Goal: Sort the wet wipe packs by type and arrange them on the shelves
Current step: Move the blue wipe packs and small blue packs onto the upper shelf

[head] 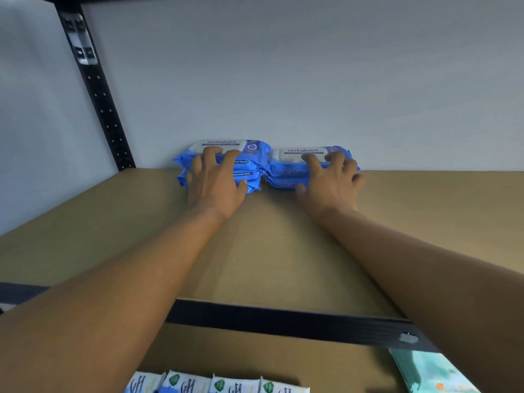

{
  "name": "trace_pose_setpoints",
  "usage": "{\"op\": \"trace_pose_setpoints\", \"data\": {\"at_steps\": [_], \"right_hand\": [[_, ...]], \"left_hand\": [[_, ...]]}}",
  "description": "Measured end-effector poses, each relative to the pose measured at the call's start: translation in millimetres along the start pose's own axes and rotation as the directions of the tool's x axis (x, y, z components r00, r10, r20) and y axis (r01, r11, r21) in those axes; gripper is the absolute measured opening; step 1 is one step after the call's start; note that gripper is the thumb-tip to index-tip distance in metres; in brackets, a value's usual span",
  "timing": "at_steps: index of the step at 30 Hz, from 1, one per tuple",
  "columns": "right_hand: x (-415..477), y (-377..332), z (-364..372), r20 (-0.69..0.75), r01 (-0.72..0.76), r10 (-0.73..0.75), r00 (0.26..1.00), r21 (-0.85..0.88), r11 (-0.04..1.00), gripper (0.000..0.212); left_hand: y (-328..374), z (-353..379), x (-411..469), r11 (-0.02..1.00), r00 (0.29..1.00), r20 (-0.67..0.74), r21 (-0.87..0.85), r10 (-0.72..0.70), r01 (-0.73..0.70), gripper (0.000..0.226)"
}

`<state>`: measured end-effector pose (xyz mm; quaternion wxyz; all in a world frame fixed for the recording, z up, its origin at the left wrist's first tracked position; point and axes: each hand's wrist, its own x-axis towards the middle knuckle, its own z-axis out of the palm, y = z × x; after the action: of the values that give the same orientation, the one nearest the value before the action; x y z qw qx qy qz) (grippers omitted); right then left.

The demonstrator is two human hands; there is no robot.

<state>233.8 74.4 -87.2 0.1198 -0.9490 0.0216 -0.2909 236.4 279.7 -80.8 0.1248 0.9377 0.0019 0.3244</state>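
Two stacks of blue wipe packs sit at the back of the shelf (269, 251), flat and lid up, touching each other and close against the wall (283, 80). The left stack (249, 154) looks three packs high. The right stack (286, 171) is a little lower, and its count is hard to read behind the hand. The left hand (215, 182) grasps its stack with fingers curled over the top lid and thumb low on the front face. The right hand (329, 182) clamps the other stack the same way. Holding top and front together probably keeps the soft, slippery packs from sliding apart while each pile is squared up or pushed back. Putting same-coloured packs side by side fits sorting by type, and setting them deep leaves the front of the board free for more. A black post (96, 89) stands at the left rear corner, and a dark rail (283, 316) edges the front. On the level below, a row of white packs (221, 384) with green marks stands on edge, with a teal pack (425, 370) well to their right, so other kinds appear to be kept apart there.
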Motion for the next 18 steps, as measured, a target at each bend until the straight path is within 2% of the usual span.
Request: {"op": "trace_pose_setpoints", "data": {"at_steps": [4, 8, 12, 15, 18], "right_hand": [[-29.1, -11.6, -35.6, 0.073, 0.051, -0.072, 0.995, 0.262, 0.964, 0.051], [-80.7, -24.4, -79.5, 0.166, -0.002, -0.11, 0.98, 0.56, 0.829, 0.044], [-145.3, -37.3, -121.4, 0.183, -0.044, -0.134, 0.974, 0.731, 0.681, 0.034], [-194.6, -42.5, -145.1, 0.223, -0.082, -0.181, 0.958, 0.816, 0.572, 0.027], [-240.8, -38.0, -149.1, 0.301, -0.126, -0.242, 0.922, 0.827, 0.548, 0.019]], "left_hand": [[5.3, -36.6, -32.5, 0.966, 0.997, 0.051, -0.249, -0.058, 0.069, 0.055], [13.0, -78.9, -82.5, 0.831, 0.984, 0.159, -0.533, -0.084, 0.157, 0.05], [18.2, -127.2, -145.7, 0.747, 0.974, 0.195, -0.628, -0.119, 0.217, 0.042], [17.3, -155.6, -196.4, 0.729, 0.971, 0.208, -0.645, -0.121, 0.229, 0.037], [11.4, -169.5, -247.5, 0.724, 0.957, 0.247, -0.631, -0.15, 0.277, 0.035]]}}
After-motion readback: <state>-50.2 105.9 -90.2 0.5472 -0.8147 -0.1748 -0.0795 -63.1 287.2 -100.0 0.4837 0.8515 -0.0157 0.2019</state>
